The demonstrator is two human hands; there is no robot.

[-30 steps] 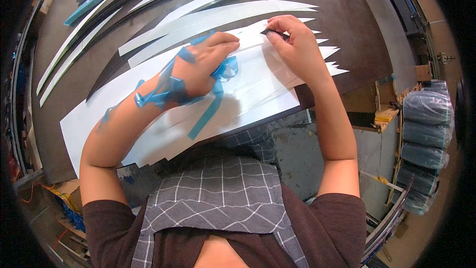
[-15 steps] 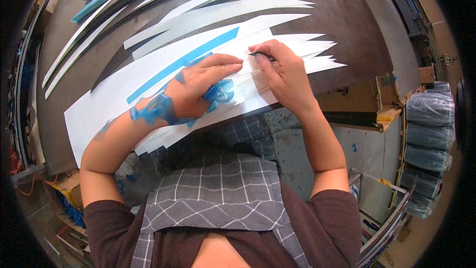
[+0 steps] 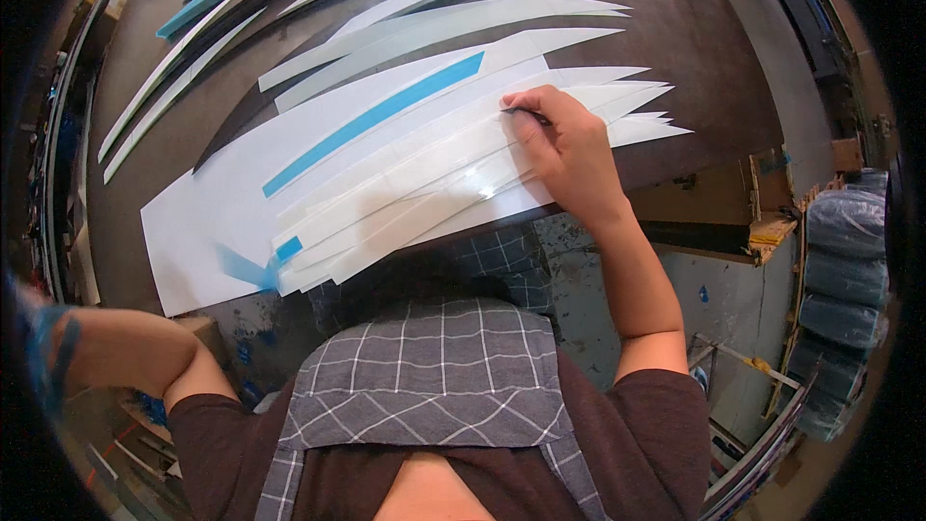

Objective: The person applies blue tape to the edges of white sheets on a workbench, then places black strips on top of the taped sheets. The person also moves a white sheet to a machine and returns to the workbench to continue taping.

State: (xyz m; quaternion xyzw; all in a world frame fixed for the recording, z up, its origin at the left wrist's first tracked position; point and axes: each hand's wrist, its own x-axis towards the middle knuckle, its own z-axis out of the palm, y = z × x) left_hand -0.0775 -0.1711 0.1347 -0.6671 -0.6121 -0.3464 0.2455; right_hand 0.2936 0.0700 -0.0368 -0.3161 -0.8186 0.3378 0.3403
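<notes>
the right hand [image 3: 569, 150] rested on a fan of long white strips [image 3: 405, 193] that lay overlapped on the dark table [image 3: 694, 29], its fingers [image 3: 526, 101] pinched shut on a thin dark tool [image 3: 529, 116], perhaps a blade or pen, whose tip touched the upper edge of one strip. from those fingers the strips ran away to the person's left and toward the body, their long axis slanting from the pointed ends just beyond the hand down to the squared ends near the table's near edge. a blue tape strip [image 3: 376, 121] lay along the same slant on the broad white sheet [image 3: 203, 222], just past the fingers on the far side, and a short blue tab [image 3: 287, 249] sat at the low end of the fan. the right hand was plainly the nearer; the left arm [image 3: 116, 352] was drawn back off the table, well apart from the strips, and the left hand was cut off at the picture's edge, blue tape wound about the wrist, so whether its fingers were open or closed could not be told. what the tool was stayed hard to make out, most of it hidden in the grip.
</notes>
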